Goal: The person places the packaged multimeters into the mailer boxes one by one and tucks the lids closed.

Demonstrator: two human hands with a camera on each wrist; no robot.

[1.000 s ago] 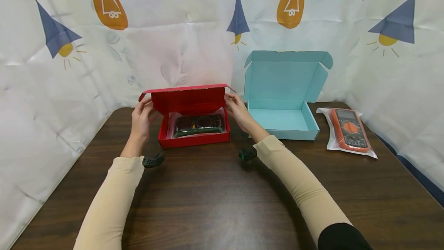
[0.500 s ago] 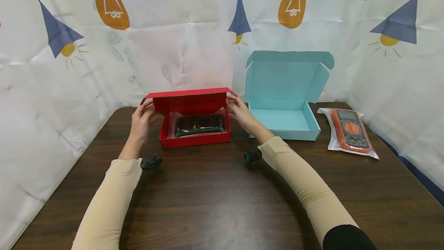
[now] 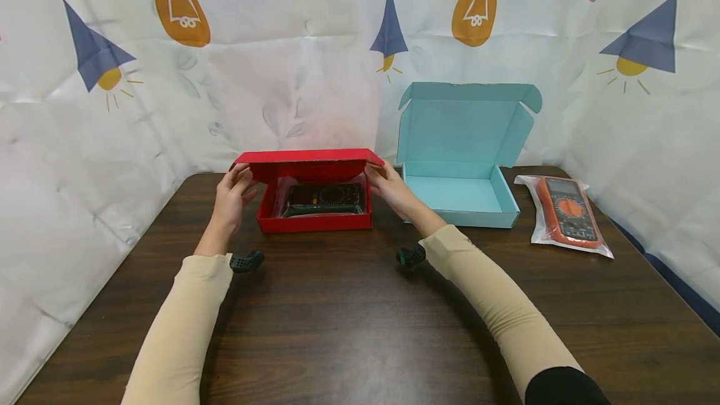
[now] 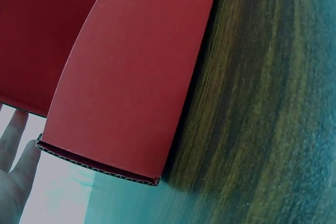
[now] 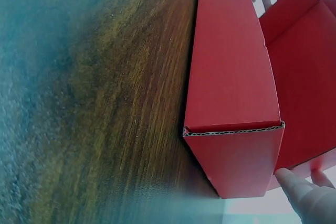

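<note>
A red cardboard box (image 3: 315,224) stands on the table, its lid (image 3: 309,156) tilted forward over it and partly raised. Inside lies a dark multimeter (image 3: 325,199) in a clear plastic bag. My left hand (image 3: 229,195) touches the lid's left end with extended fingers, its thumb apart from them. At the opposite end, the fingers of my right hand (image 3: 390,191) rest against the lid's side. The right wrist view shows the right thumb (image 5: 291,179) close by the box's front corner. In the left wrist view, fingertips (image 4: 19,119) meet the lid's edge.
A light blue box (image 3: 458,217) with its lid up stands right of the red one. Farther right lies an orange multimeter (image 3: 568,208) in a plastic bag. A patterned white cloth (image 3: 332,99) hangs behind the brown wooden table (image 3: 337,311).
The red lid has come down and forward, covering more of the box's opening. Both hands have stayed at its two ends. The blue box and the orange multimeter have not moved.
</note>
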